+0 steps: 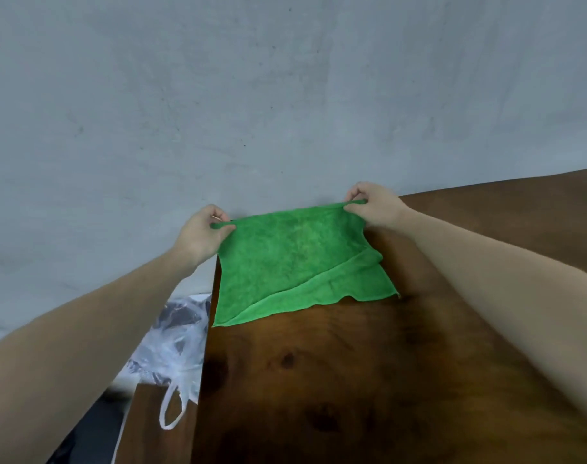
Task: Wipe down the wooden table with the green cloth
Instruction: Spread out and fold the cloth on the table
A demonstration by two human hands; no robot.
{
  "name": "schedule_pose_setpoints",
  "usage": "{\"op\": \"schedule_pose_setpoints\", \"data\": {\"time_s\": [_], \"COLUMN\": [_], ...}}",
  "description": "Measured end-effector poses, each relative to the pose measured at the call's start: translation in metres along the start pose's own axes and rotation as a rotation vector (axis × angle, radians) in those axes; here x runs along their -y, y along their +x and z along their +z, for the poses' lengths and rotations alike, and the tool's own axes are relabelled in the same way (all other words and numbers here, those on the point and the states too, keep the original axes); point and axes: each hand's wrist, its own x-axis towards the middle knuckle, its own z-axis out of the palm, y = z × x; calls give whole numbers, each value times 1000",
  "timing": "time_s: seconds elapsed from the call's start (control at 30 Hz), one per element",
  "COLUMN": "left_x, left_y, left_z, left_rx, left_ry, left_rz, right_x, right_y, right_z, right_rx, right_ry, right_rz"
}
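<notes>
The green cloth (295,262) hangs spread out over the far left corner of the dark wooden table (352,380). My left hand (201,236) pinches its upper left corner, and my right hand (374,204) pinches its upper right corner. The cloth's top edge is stretched between the two hands and lifted, while its lower edge lies folded on the tabletop.
A grey wall (251,95) stands close behind the table. Left of the table's edge, lower down, lies a crumpled white plastic bag (174,356) with a loop handle, partly over a lower wooden surface (154,426).
</notes>
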Motion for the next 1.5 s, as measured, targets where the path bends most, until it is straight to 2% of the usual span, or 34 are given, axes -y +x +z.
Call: {"op": "schedule_pose_setpoints", "data": {"time_s": [0.1,0.17,0.23,0.33,0.47,0.53,0.63,0.7,0.8,0.9,1.03,1.13,1.23,1.37,1.43,1.5], "left_x": [1,1,5,14,19,23,28,29,32,32,29,19,12,29,39,44], "left_y": [21,30,36,35,16,8,0,-5,-7,-4,2,-2,-5,-16,-30,-48], "left_z": [8,15,21,26,15,7,-3,-5,1,5,12,12,4,-14,-23,-30], "left_rx": [-108,-95,-52,-50,-203,-137,-21,9,-55,-34,133,187,222,183,219,264], "left_ry": [-27,-84,-126,-257,-296,-380,-472,-401,-227,44,361,549,505,297,282,299], "left_rz": [7,-17,-87,-156,-150,-244,-367,-382,-252,26,177,218,242,400,413,389], "right_x": [9,23,45,90,145,162,167,161,136,110,100,108,126,148,148,143], "right_y": [18,25,31,39,48,48,45,42,39,22,1,-5,-14,-37,-49,-60], "right_z": [9,12,16,32,76,100,125,127,115,99,98,99,99,113,120,123], "right_rx": [16,-2,16,186,357,459,526,462,303,342,391,315,242,479,598,634], "right_ry": [19,43,203,395,650,742,696,504,-70,-281,-294,-189,41,181,226,250], "right_rz": [67,51,83,173,300,359,376,298,14,-1,28,-15,-69,-75,-57,-56]}}
